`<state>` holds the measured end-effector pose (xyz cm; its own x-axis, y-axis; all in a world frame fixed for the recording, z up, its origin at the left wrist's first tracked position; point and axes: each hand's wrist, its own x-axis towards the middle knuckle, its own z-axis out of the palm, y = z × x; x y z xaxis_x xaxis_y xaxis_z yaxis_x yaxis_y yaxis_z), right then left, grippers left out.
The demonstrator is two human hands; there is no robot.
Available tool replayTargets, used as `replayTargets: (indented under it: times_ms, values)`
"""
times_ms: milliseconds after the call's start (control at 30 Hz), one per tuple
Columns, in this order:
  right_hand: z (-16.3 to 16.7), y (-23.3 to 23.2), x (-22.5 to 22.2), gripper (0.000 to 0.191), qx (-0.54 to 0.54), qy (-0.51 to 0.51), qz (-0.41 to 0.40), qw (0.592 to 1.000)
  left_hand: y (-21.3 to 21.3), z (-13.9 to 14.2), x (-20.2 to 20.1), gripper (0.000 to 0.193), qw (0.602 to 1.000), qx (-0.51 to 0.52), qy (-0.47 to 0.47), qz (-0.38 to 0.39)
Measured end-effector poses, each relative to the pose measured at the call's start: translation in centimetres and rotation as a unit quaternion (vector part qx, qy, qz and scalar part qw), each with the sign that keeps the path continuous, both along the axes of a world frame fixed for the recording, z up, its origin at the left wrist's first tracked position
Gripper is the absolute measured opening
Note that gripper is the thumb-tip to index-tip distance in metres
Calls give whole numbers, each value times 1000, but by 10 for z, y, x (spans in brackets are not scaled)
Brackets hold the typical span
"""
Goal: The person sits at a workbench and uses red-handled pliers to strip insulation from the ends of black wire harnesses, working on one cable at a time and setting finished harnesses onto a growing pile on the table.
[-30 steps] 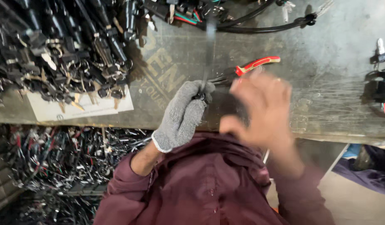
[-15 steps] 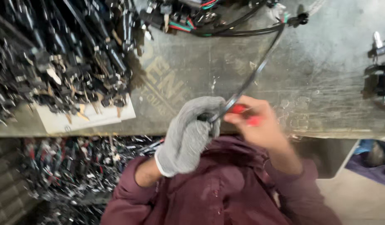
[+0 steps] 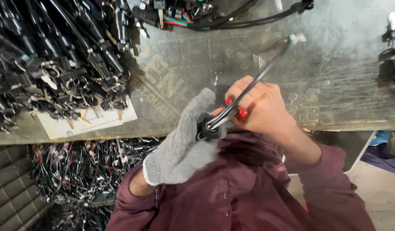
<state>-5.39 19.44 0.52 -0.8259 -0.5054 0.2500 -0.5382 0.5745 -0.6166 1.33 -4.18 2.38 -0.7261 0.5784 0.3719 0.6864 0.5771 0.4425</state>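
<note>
My left hand, in a grey knit glove, grips a small black connector part close to my chest. My bare right hand is closed around red-handled pliers, whose jaws meet the black part. A thin black cable runs from the part up and to the right across the worn table top, ending in a blurred pale tip.
A big heap of black wired connectors lies on the table's left over a white sheet. More cables run along the far edge, and black parts sit at right. A mass of wire harnesses lies below the table.
The right hand has come in from a blur to meet the gloved hand, with the pliers now at the black part. The cable swings out to the upper right.
</note>
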Motion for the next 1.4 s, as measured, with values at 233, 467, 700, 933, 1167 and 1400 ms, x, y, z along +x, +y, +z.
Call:
replayTargets:
  times_ms: [233,467,700,933,1167,1400]
  values:
    - [-11,2,15,39,1,-4,-28,1000,30,9,-3,68,943,196,-227,143]
    - [4,-4,34,32,71,-25,-106,992,37,-8,15,69,972,88,-120,180]
    - [-8,-4,54,36,75,-80,-153,982,28,-14,9,68,986,-16,-23,162]
    - [1,-15,48,40,33,-117,-135,983,31,9,1,74,968,61,-192,148]
    - [-18,-11,14,38,-98,30,-1,995,12,31,-17,72,768,319,-549,-84]
    - [-10,-8,13,28,-139,-68,47,987,4,24,-3,70,909,208,-361,21]
